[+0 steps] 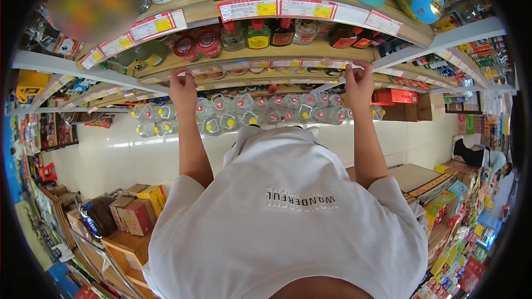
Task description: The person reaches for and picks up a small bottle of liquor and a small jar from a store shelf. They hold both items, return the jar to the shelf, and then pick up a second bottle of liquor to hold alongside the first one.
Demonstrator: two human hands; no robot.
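Observation:
My left hand [183,85] is raised to a lower shelf, its fingers closed in a pinch at the left end of a long price label strip [260,66]. Toward the strip's right end, my right hand [359,82] pinches with thumb and fingers in the same way. Between the hands the strip runs along the shelf's front edge, with white, red and yellow labels on it. Just above it stand small bottles, among them a yellow-labelled bottle [259,35] and red-lidded jars [208,45]. My fingertips partly hide the strip's ends.
Large clear jugs [244,101] with red and yellow caps crowd the floor under the shelves. Higher up, a shelf edge [277,8] carries price tags below big bottles. Cartons [133,216] stand behind me at left. A person [482,158] is at far right.

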